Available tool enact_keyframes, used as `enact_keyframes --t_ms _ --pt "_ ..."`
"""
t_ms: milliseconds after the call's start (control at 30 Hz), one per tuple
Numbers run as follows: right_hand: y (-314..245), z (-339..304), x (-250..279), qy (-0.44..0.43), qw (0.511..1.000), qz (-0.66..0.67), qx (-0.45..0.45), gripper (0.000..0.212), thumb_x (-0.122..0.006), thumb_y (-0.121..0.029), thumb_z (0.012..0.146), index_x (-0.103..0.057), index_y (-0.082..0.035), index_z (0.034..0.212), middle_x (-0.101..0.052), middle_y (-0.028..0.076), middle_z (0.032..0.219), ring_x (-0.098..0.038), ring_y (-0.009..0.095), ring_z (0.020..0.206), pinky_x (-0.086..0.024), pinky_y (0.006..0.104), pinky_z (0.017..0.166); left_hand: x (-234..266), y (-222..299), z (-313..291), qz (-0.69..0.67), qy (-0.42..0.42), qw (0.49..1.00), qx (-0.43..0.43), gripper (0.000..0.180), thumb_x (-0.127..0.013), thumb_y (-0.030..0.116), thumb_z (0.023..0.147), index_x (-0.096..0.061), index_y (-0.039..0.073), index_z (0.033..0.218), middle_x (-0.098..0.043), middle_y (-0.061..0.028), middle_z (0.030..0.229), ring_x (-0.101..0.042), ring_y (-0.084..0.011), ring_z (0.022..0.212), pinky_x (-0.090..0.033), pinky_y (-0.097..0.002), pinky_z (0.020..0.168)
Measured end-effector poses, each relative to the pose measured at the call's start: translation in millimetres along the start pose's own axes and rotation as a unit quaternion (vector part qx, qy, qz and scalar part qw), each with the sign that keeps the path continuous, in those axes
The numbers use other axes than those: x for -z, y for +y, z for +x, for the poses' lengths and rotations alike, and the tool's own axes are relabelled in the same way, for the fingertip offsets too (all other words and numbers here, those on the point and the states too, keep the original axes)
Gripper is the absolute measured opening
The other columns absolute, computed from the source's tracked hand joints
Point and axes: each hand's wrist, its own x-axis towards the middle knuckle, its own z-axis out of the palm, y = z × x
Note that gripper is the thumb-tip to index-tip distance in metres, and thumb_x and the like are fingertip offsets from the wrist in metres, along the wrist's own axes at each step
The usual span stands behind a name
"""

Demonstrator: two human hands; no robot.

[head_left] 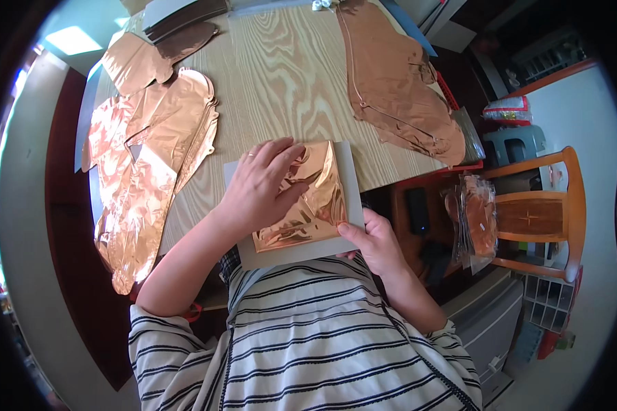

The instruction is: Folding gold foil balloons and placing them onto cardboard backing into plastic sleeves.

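A folded rose-gold foil balloon (315, 205) lies flat on a grey card (353, 181) at the table's near edge, over my lap. My left hand (260, 178) rests on the foil's left part, fingers stretched out and slightly spread, a ring on one finger. My right hand (373, 243) grips the card's lower right edge. Its thumb presses on top at the foil's corner, and the other fingers are mostly hidden underneath. The foil is creased and shiny, and the card shows around its right and lower sides.
Flat shiny foil balloons (144, 157) overlap on the table's left. More foil balloons (391, 75) lie at the right, with a thin pale cord across them. A stack of grey cards (182, 17) stands at the far left. Bagged foil packs (480, 219) hang by a wooden chair (535, 212).
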Motion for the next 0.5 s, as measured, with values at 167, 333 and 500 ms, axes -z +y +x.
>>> enact_keyframes --t_ms 167,333,500 --pt "10.8 -5.2 5.3 0.039 0.999 -0.019 0.014 0.026 -0.073 -0.024 0.096 -0.067 -0.005 0.113 -0.072 -0.001 0.095 -0.064 0.003 0.077 -0.050 0.0183 0.061 26.3 -5.5 7.0 -0.108 -0.065 0.982 0.143 0.047 -0.077 0.016 0.087 -0.062 0.002 0.129 -0.064 -0.0136 0.115 -0.068 -0.0199 0.087 -0.056 -0.0334 0.079" --pt "20.6 -5.8 8.3 0.042 0.996 -0.012 0.075 0.025 -0.077 -0.023 0.093 -0.070 -0.006 0.110 -0.071 -0.003 0.093 -0.061 0.001 0.077 -0.049 0.0178 0.061 41.9 -4.7 16.8 -0.144 -0.129 0.963 0.186 0.038 -0.075 0.016 0.091 -0.064 0.001 0.125 -0.069 -0.0096 0.101 -0.065 -0.0133 0.079 -0.057 -0.0285 0.073" --pt "17.6 -5.8 6.8 0.057 0.993 -0.021 0.104 0.024 -0.078 -0.019 0.093 -0.070 -0.003 0.109 -0.071 -0.002 0.093 -0.060 0.002 0.079 -0.050 0.0187 0.066 44.0 -14.0 22.4 -0.258 -0.165 0.903 0.301 0.032 -0.071 0.017 0.096 -0.066 -0.002 0.121 -0.070 -0.0018 0.084 -0.058 -0.0036 0.070 -0.050 -0.0231 0.062"
